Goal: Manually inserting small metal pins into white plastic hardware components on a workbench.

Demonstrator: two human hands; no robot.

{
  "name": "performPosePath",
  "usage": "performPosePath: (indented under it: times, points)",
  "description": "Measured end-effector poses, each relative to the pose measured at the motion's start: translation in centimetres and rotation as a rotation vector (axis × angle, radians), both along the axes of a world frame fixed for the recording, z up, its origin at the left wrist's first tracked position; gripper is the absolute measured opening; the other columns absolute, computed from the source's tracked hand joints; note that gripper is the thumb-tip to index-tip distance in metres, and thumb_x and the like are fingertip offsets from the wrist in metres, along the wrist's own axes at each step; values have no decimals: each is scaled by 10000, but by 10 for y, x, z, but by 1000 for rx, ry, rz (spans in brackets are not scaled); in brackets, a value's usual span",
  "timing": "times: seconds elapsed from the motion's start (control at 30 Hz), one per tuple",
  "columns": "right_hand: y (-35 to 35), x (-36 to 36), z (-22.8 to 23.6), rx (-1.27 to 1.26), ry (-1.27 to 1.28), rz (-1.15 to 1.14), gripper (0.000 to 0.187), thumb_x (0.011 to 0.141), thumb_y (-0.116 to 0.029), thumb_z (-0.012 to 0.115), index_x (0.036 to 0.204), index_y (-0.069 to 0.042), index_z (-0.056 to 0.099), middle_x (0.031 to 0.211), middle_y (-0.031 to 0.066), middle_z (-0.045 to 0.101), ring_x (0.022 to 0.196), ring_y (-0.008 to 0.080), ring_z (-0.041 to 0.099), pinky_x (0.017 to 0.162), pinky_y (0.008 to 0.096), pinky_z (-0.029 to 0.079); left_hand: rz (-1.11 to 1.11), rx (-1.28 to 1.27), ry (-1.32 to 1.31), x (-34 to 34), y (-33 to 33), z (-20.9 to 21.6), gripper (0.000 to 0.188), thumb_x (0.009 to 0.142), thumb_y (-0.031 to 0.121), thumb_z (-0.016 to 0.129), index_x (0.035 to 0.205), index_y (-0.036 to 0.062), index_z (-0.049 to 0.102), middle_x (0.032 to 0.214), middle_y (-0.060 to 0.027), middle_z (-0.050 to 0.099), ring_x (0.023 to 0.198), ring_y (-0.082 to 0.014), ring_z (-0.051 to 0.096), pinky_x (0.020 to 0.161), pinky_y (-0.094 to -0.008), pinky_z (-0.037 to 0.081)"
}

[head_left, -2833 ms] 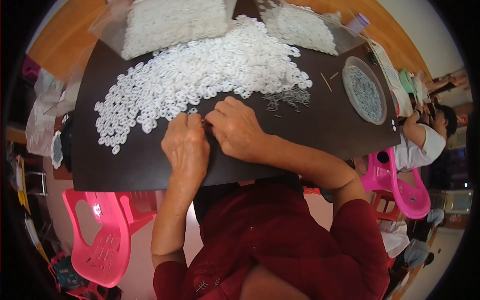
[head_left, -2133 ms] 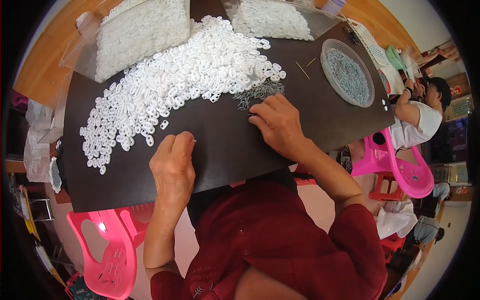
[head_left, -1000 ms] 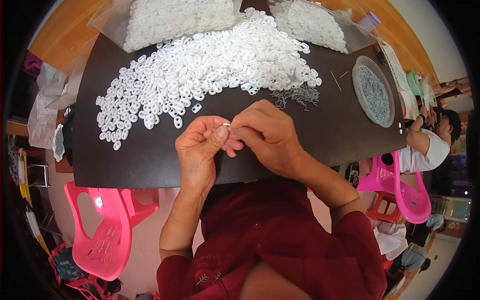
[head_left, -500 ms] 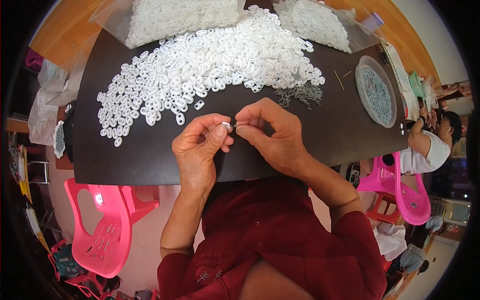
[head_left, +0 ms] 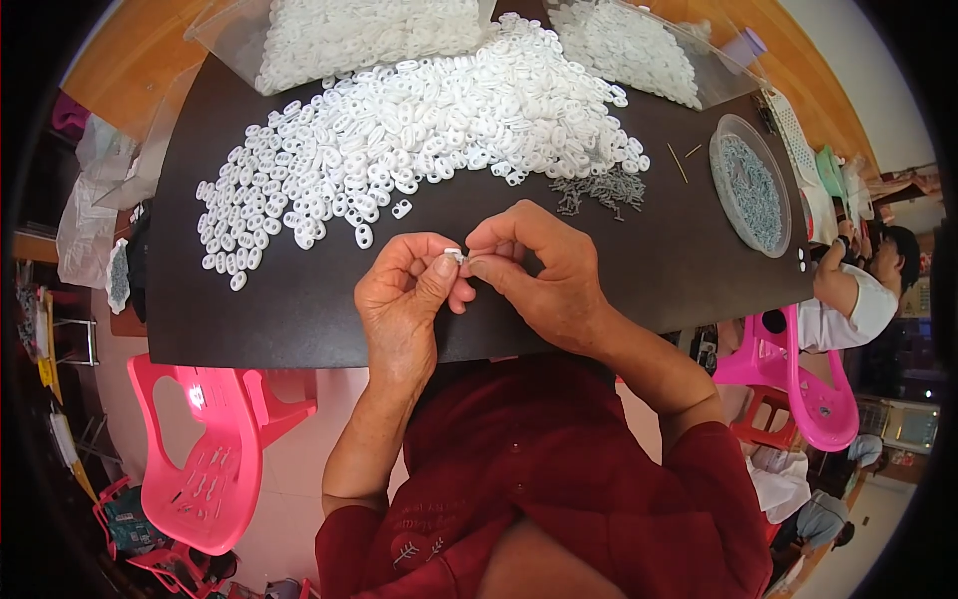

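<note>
Between the thumb and fingers of my left hand [head_left: 404, 295] is a small white plastic piece [head_left: 454, 254]. My right hand [head_left: 544, 270] is closed in a pinch right against that piece; whatever its fingertips hold is too small and hidden to make out. Both hands are over the near part of the dark table. Beyond them spreads a big heap of white oval plastic pieces [head_left: 429, 120] with two holes each. One loose piece [head_left: 401, 209] lies just past my left hand. A small pile of grey pins [head_left: 599, 192] sits beyond my right hand.
A round clear tub [head_left: 725, 215] of grey-blue pins stands at the right. Two clear bins of white pieces, a left one [head_left: 225, 50] and a right one [head_left: 728, 85], are at the back. Thin sticks [head_left: 679, 163] lie near the tub. A pink chair [head_left: 205, 469] stands left; another person [head_left: 858, 290] sits right.
My left hand has shifted slightly right with the white piece, and the small gap between it and my right fingertips has closed. My right hand has barely moved.
</note>
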State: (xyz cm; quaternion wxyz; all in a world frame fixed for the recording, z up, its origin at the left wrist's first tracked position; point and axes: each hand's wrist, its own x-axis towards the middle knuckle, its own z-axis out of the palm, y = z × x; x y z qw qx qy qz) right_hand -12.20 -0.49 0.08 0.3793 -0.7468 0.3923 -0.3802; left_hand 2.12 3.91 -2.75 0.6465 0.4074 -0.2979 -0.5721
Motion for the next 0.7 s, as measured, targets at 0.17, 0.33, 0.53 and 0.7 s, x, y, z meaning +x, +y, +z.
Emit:
performPosePath:
  times: [0.17,0.33,0.53,0.7]
  points:
    - [0,0,-1,9,-14,10,157,745,8,679,890,-24,629,785,23,583,664,77,525,600,224,436,-9,-2,8,0,2,1,89,891,49,574,933,-29,580,787,-69,614,621,-95,563,545,-199,448]
    - [1,0,1,7,-6,12,159,745,4,683,893,-21,629,779,20,582,665,76,526,602,223,437,-7,-20,-15,0,2,1,83,892,44,570,926,-30,583,781,-73,614,621,-100,568,543,-205,455]
    - [2,0,2,39,-12,13,156,749,-1,683,893,-19,627,781,18,586,667,70,525,605,221,438,-8,0,41,1,3,1,88,888,46,575,928,-33,584,774,-76,616,614,-107,570,535,-209,456]
    - [1,2,-1,43,-25,11,157,747,1,683,892,-17,624,777,19,585,666,70,527,601,223,438,5,-12,11,1,4,-2,93,885,49,581,931,-31,585,775,-76,618,612,-106,568,533,-208,455]
